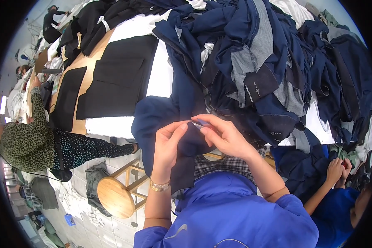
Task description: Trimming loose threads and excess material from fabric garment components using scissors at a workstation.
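My right hand [224, 135] is closed around small thread snips [197, 124], their pale metal tip pointing toward my other hand. Close by on its left, my left hand [172, 136] pinches thumb against forefinger on the edge of a navy garment [151, 113]. The fingertips of both hands nearly meet, and any thread between them is too fine to make out. The garment bunches up behind my left hand, and a dark length of it hangs down past the wrist toward my lap.
A large heap of navy garments [219, 78] covers the table ahead. Folded black cloth pieces [115, 78] lie to its left. A round wooden stool [115, 197] stands at lower left. One person in leopard print [27, 146] is at far left; a co-worker's hands [339, 169] are at right.
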Tool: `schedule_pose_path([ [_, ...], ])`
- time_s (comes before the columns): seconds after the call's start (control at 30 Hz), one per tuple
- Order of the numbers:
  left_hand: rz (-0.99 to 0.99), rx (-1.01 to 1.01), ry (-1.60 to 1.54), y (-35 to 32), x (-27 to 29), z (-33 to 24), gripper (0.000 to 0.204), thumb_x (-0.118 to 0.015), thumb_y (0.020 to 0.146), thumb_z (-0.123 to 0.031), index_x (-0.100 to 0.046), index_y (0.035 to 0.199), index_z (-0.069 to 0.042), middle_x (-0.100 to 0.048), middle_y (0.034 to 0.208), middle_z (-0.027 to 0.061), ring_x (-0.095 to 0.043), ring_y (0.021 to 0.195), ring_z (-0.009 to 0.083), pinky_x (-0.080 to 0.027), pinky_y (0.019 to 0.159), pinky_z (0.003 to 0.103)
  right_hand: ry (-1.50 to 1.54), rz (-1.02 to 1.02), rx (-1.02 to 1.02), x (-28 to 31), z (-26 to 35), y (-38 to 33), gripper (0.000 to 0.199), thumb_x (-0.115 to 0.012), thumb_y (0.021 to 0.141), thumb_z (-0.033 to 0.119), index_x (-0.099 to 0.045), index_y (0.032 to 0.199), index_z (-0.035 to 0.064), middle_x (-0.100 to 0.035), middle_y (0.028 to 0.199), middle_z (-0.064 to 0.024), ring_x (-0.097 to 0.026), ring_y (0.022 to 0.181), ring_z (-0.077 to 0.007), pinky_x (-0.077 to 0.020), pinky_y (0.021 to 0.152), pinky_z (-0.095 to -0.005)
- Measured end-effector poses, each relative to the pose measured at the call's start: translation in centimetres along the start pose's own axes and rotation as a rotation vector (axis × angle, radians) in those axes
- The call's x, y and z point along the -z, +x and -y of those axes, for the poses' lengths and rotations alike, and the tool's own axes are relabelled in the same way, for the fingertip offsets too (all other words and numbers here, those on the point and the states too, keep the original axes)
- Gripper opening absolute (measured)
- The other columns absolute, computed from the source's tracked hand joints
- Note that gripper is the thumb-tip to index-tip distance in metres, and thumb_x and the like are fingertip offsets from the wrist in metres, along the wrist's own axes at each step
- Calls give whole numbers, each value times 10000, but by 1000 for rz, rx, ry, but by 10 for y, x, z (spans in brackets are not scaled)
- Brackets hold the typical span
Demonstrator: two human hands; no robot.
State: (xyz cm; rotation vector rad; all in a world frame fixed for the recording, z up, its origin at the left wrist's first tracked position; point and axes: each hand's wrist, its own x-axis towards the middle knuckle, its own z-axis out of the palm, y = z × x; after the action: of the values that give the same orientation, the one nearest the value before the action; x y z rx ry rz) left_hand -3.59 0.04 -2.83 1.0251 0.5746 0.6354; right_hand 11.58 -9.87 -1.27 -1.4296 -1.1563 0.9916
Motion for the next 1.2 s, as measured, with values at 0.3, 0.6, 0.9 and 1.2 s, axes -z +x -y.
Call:
schedule_pose_path([
  [0.3, 19, 32, -38, -1, 2, 1, 195, -557, 885, -91, -640, 1000, 43, -667, 909, 85, -608, 810, 96, -459, 758, 209, -15, 59, 1, 5, 2, 1, 303, -498, 892, 61, -521, 1192, 20, -516, 600, -1, -477, 556, -51, -398, 524, -207],
  [0.6, 44, 52, -67, -1, 1, 3, 201, -542, 895, -100, -637, 1002, 41, -664, 910, 73, -601, 809, 89, -451, 756, 207, 153, 23, -17, -2, -4, 1, 294, -493, 906, 96, -533, 1193, 43, -502, 605, 8, -480, 540, -47, -387, 511, -210],
  [0.9, 49, 21, -52, -1, 0, 4, 175, -602, 845, -33, -638, 1002, 37, -662, 917, 72, -597, 815, 87, -458, 762, 207, 457, 116, -204, 2, 1, -1, 396, -423, 960, 272, -453, 1324, 117, -418, 620, 48, -316, 495, -13, -254, 440, -170],
  [1.2, 41, 33, -13, 0, -2, 4, 197, -613, 834, -23, -633, 1017, 47, -662, 925, 88, -603, 816, 97, -467, 755, 207, 651, 65, -251, 3, -5, -1, 414, -487, 924, 192, -445, 1333, 141, -438, 654, 54, -267, 485, 13, -190, 423, -152],
])
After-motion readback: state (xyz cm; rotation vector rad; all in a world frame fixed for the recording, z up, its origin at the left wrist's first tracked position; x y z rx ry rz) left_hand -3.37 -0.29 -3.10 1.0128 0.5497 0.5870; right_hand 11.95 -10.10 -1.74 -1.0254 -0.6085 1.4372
